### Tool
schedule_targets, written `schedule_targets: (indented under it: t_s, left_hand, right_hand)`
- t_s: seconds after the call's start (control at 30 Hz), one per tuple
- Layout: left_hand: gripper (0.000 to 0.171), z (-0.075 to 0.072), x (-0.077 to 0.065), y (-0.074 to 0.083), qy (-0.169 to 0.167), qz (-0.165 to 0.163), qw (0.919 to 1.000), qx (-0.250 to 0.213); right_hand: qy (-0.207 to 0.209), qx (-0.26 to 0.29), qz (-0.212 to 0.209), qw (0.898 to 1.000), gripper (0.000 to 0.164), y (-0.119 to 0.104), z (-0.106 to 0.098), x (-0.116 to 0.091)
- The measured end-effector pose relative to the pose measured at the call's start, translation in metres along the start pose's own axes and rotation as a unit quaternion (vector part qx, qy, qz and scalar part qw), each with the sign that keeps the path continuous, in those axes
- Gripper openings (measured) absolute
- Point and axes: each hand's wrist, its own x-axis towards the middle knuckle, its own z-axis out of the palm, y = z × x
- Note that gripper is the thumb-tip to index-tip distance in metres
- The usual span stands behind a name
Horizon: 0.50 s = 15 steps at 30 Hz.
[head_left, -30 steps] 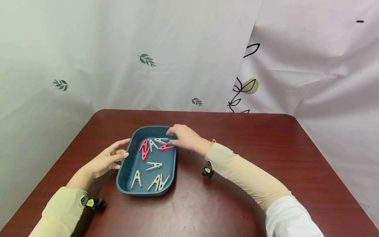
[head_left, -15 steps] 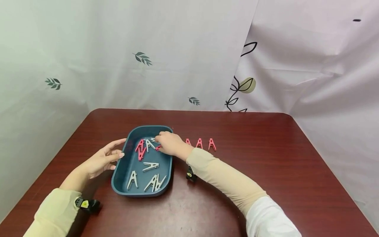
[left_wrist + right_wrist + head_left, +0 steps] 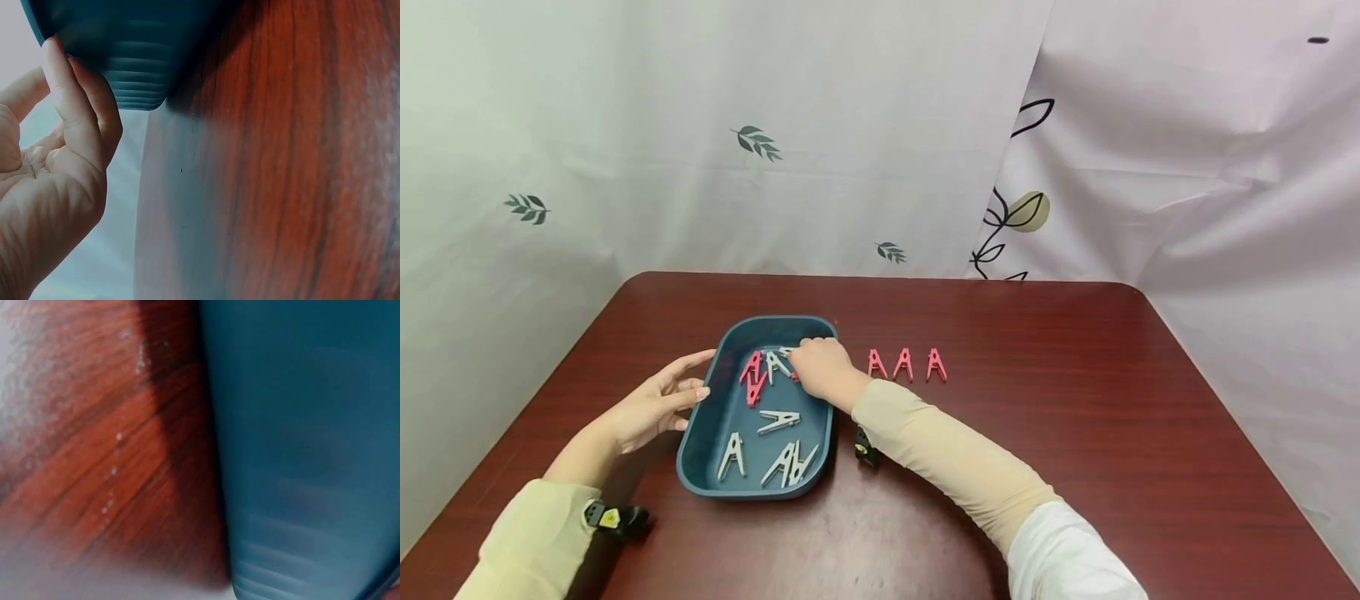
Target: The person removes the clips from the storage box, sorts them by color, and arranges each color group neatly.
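A blue rectangular tray (image 3: 830, 433) holds several white clothespins (image 3: 779, 421) and a few red ones. My left hand (image 3: 651, 408) is at the tray's left side, thumb tip and fingertips at the rim; in the left wrist view, its fingers (image 3: 78, 112) meet the outer wall. My right hand (image 3: 823, 368) reaches over the right rim into the far right part of the tray, back of the hand up. Its fingertips are hidden from the head view. A bit of a red clothespin (image 3: 795, 377) shows beside it, and I cannot tell whether the fingers grip it.
Three red clothespins (image 3: 903, 365) stand in a row on the dark red wooden table (image 3: 1075, 417), right of the tray. White curtains with leaf prints (image 3: 812, 208) hang behind the table. The tray's outer wall (image 3: 300, 425) fills much of the right wrist view.
My right hand has moved left and down into the tray, over a red clothespin, uncovering the row of red clothespins on the table. The left hand stays at the rim.
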Motion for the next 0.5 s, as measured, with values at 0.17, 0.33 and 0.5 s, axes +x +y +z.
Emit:
schedule_targets:
  t_s: [0.17, 0.33, 0.5]
  left_hand:
    - [0.057, 0.0002, 0.0001, -0.001, -0.001, 0.006, 1.0, -0.002]
    - [0.057, 0.0006, -0.0002, -0.0013, 0.006, 0.004, 1.0, -0.002]
    - [0.057, 0.002, -0.0017, -0.0021, 0.011, 0.0, 0.9999, -0.003]
  right_hand:
    - [0.011, -0.012, 0.013, 1.0, 0.02, -0.0008, 0.0013, -0.0007]
    - [0.013, -0.015, 0.008, 1.0, 0.02, -0.0015, 0.0012, 0.0001]
    - [0.005, -0.008, 0.006, 1.0, 0.021, -0.0022, 0.001, 0.0006]
